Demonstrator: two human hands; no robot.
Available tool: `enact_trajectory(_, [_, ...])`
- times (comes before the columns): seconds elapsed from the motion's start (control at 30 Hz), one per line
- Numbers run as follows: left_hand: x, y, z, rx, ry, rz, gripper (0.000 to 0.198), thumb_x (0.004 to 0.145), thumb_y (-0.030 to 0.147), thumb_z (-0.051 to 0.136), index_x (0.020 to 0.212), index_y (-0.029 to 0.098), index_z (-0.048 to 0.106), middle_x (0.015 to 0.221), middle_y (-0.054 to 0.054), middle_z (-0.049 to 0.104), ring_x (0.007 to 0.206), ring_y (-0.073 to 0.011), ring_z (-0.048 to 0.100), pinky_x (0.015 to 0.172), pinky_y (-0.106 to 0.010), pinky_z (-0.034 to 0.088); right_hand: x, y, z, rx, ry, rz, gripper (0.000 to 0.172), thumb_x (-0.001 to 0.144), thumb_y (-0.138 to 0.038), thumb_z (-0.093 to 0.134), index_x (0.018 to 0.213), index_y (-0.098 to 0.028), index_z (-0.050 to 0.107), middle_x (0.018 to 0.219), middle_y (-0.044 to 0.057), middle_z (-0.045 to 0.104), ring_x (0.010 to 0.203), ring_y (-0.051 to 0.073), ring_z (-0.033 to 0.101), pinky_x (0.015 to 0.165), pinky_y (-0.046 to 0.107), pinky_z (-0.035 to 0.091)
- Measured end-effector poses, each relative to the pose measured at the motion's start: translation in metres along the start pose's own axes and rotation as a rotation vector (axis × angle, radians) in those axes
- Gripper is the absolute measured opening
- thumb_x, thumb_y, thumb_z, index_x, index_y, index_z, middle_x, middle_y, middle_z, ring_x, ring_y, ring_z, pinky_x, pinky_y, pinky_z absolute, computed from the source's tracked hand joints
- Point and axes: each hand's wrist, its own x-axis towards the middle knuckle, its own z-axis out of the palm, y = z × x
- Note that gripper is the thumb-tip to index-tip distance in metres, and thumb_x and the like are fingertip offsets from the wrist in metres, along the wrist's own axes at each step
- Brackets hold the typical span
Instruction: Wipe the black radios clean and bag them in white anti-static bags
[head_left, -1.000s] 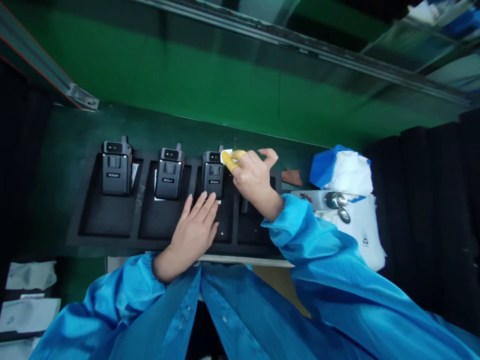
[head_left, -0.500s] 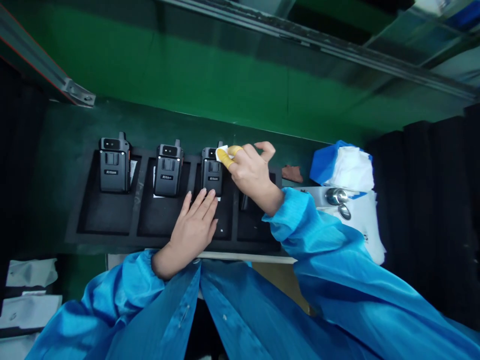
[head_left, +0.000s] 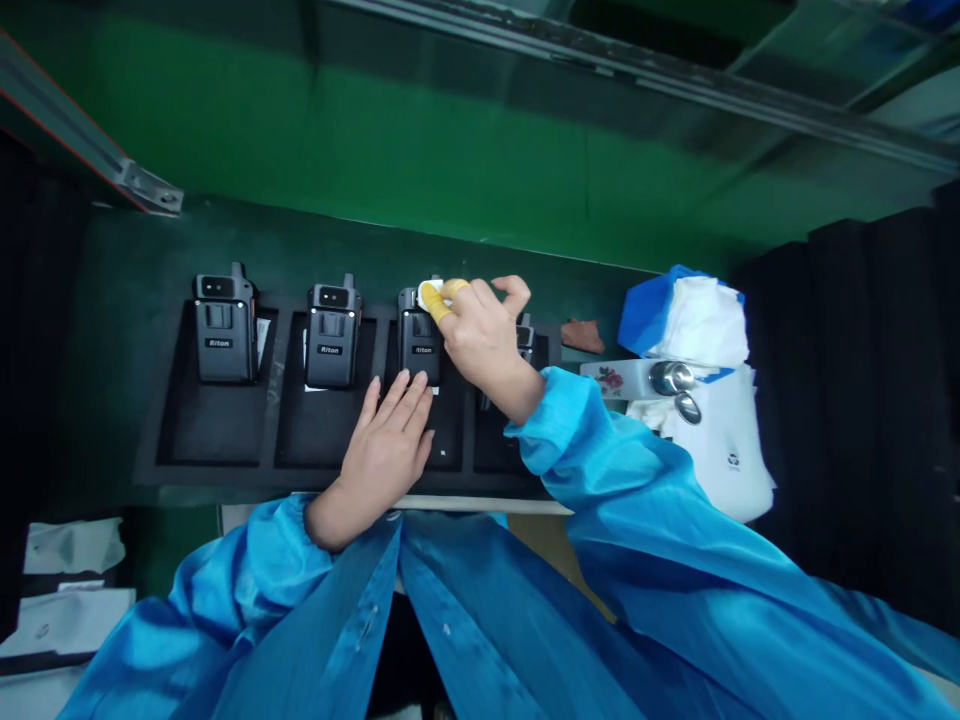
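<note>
Several black two-way radios lie in the compartments of a black foam tray (head_left: 214,440), backs up. My right hand (head_left: 484,335), yellow covers on its thumb and a finger, pinches a small white cloth (head_left: 424,293) against the top of the third radio (head_left: 420,345). My left hand (head_left: 386,455) lies flat with fingers spread, its fingertips at that radio's lower end. To the left are the first radio (head_left: 226,360) and the second radio (head_left: 332,365), both untouched. A fourth radio (head_left: 525,338) is mostly hidden behind my right hand and sleeve.
At the right stands a blue box (head_left: 645,318) filled with white cloths (head_left: 705,322). Beside it are a metal-topped bottle (head_left: 671,377) with its lid raised, white bags (head_left: 731,430) and a brown scrap (head_left: 583,335). A green panel (head_left: 450,170) rises behind; dark foam stacks (head_left: 840,400) stand far right.
My right hand has shifted slightly left with the white cloth, now over the third radio's top end. More of the fourth radio shows. My left hand stays by the lower end.
</note>
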Motion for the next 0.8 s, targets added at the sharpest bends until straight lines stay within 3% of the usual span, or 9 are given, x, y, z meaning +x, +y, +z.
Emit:
enact_trajectory(0.17, [0.000,-0.001,0.002,-0.019,-0.009,0.001,0.041,0.093,0.020,0.045,0.129,0.006,0.058,0.140,-0.018,0.055,0.134,-0.0318,0.049,0.113,-0.054,0.038,-0.024,-0.006,-0.005,-0.026,0.005,0.072,0.034,0.095,-0.010,0.038,0.091,-0.019,0.071,0.089,0.003,0.066,0.085,0.015,0.048,0.092,0.039,0.014])
enact_trajectory(0.33, [-0.002,-0.002,0.002,-0.020,0.054,0.021,0.039,0.093,0.020,0.045,0.125,0.005,0.060,0.137,-0.020,0.058,0.132,-0.0320,0.051,0.110,-0.053,0.041,-0.031,0.001,-0.015,-0.026,-0.069,0.187,0.036,0.092,-0.010,0.037,0.077,-0.019,0.068,0.084,0.003,0.063,0.084,0.016,0.047,0.090,0.040,0.015])
enact_trajectory(0.43, [-0.005,-0.001,0.002,-0.040,0.059,0.016,0.038,0.094,0.019,0.044,0.126,0.006,0.059,0.138,-0.019,0.057,0.134,-0.0312,0.050,0.113,-0.055,0.037,-0.035,0.003,-0.021,-0.023,-0.040,0.243,0.038,0.092,-0.010,0.036,0.072,-0.018,0.067,0.082,0.003,0.062,0.085,0.016,0.047,0.090,0.041,0.015])
enact_trajectory(0.57, [-0.008,-0.001,0.004,-0.054,0.041,0.023,0.039,0.094,0.019,0.045,0.127,0.003,0.058,0.137,-0.021,0.058,0.132,-0.0314,0.051,0.114,-0.056,0.035,-0.039,-0.016,-0.021,0.013,0.113,-0.015,0.034,0.095,-0.012,0.039,0.087,-0.022,0.070,0.087,0.002,0.065,0.085,0.015,0.047,0.091,0.040,0.014])
enact_trajectory(0.63, [-0.008,-0.001,0.004,-0.057,0.044,0.018,0.039,0.093,0.019,0.045,0.127,0.003,0.058,0.134,-0.020,0.060,0.131,-0.0311,0.052,0.114,-0.055,0.035,-0.041,-0.026,-0.018,0.024,0.174,-0.149,0.033,0.096,-0.015,0.040,0.082,-0.021,0.070,0.085,0.001,0.065,0.084,0.014,0.046,0.093,0.040,0.014])
enact_trajectory(0.7, [-0.007,-0.001,0.005,-0.061,0.034,0.007,0.039,0.093,0.019,0.045,0.127,0.004,0.058,0.133,-0.019,0.061,0.131,-0.0306,0.053,0.114,-0.055,0.035,-0.043,-0.028,-0.017,0.013,0.209,-0.187,0.034,0.097,-0.016,0.041,0.078,-0.020,0.069,0.082,0.001,0.065,0.083,0.014,0.046,0.094,0.040,0.014])
enact_trajectory(0.8, [-0.006,-0.002,0.005,-0.066,0.018,0.016,0.040,0.093,0.019,0.045,0.128,0.003,0.058,0.137,-0.020,0.057,0.132,-0.0311,0.051,0.114,-0.055,0.036,-0.051,-0.023,-0.017,-0.024,0.211,-0.134,0.031,0.096,-0.013,0.041,0.086,-0.019,0.070,0.083,0.001,0.066,0.082,0.015,0.046,0.092,0.039,0.015])
